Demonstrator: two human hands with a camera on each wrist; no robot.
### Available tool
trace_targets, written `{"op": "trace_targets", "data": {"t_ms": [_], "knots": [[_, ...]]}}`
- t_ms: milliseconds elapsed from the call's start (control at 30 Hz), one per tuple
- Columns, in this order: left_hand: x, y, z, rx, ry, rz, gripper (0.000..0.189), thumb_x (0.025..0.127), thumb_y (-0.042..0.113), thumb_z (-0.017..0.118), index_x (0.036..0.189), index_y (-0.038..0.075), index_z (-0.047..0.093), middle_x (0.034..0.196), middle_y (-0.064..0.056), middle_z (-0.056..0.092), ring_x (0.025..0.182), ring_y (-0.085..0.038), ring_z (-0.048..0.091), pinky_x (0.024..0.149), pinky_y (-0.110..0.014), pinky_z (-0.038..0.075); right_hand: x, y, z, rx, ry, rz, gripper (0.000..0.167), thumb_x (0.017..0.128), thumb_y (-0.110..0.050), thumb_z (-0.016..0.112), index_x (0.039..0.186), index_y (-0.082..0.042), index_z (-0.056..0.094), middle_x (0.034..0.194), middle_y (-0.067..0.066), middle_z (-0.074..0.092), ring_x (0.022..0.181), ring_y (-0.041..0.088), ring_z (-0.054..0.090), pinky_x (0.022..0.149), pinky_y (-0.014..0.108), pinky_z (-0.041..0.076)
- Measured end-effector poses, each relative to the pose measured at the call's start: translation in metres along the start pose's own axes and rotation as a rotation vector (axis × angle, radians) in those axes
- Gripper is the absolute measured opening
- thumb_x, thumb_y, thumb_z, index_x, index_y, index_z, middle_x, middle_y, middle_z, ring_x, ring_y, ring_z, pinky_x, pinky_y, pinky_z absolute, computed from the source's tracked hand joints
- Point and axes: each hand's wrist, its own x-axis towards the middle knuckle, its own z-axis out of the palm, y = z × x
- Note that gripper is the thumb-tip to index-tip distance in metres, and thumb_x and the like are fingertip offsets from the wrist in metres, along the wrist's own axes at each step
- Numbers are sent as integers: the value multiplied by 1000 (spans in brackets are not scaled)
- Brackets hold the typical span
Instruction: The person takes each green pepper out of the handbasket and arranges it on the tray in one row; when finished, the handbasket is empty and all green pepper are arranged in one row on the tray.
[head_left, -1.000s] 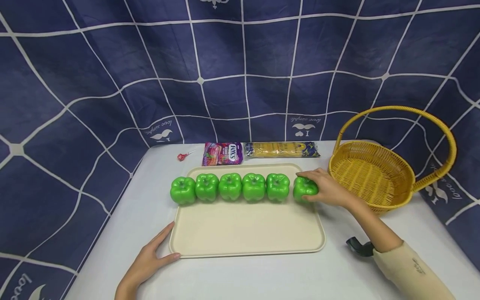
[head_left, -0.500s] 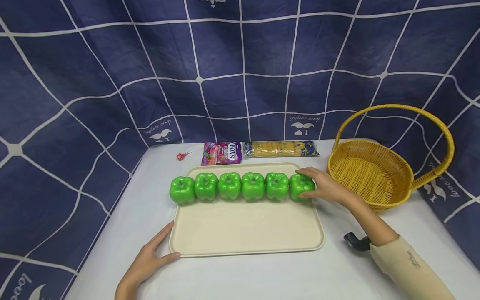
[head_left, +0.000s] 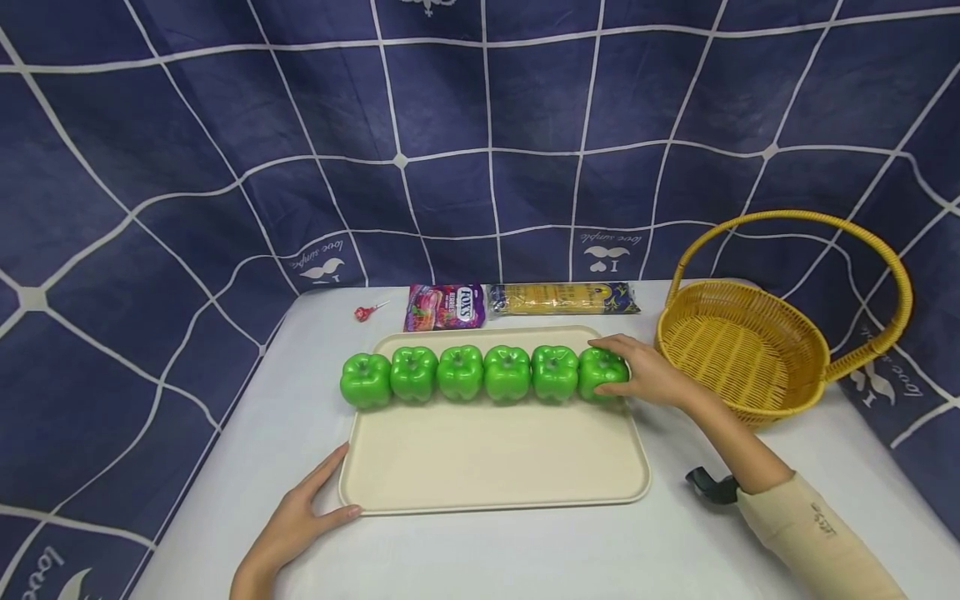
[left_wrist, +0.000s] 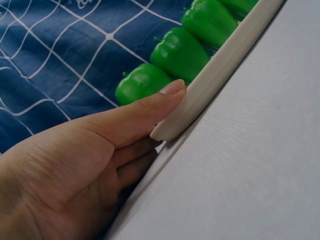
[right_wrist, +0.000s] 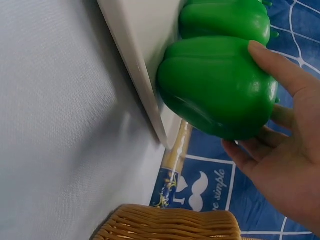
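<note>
Several glossy green bell peppers point(head_left: 507, 374) stand in a row along the far part of a cream tray point(head_left: 495, 462). My right hand point(head_left: 651, 375) holds the rightmost bell pepper point(right_wrist: 215, 87), thumb on its near side and fingers on its far side. That pepper sits at the tray's right edge, against its neighbour. My left hand point(head_left: 292, 521) rests at the tray's near left corner, thumb and fingers spread apart. The left wrist view shows the left thumb point(left_wrist: 172, 90) touching the tray rim point(left_wrist: 215, 75), with the other fingers partly hidden below it.
A yellow wicker basket point(head_left: 738, 354) with a tall handle stands right of the tray. Behind the tray lie a purple candy bag point(head_left: 446, 307), a pack of spaghetti point(head_left: 562, 298) and a red lollipop point(head_left: 364, 313). Blue checked cloth point(head_left: 540, 108) hangs behind the white table point(head_left: 480, 554).
The right hand has moved the rightmost bell pepper slightly left, closing the gap to its neighbour. Since half a second ago it has hardly moved. The left hand has stayed at the tray corner.
</note>
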Motion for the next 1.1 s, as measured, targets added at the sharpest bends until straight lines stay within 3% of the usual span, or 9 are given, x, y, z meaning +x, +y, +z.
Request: {"op": "trace_targets", "data": {"t_ms": [500,700,1100], "knots": [[1,0,1,0,-2,3,88,70,38,78,144,26,33,146,-16,31,132,-43,24,103,-63,21,-10,-3,-5,29,37,38,83,68,-37,81,136,-8,44,133,20,44,121,39,39,97,64,32],[2,2,0,14,-6,-8,89,70,40,78,144,27,32,146,-16,30,131,-44,25,102,-64,21,-27,-5,-22,112,65,108,78,73,-37,78,138,-13,42,138,15,38,127,35,32,100,64,28],[4,0,-4,24,-20,19,88,71,39,77,145,24,31,145,-19,31,130,-46,26,101,-64,23,-46,-12,-65,52,213,105,58,82,-23,72,133,-9,48,134,16,42,123,40,35,94,67,31]]}}
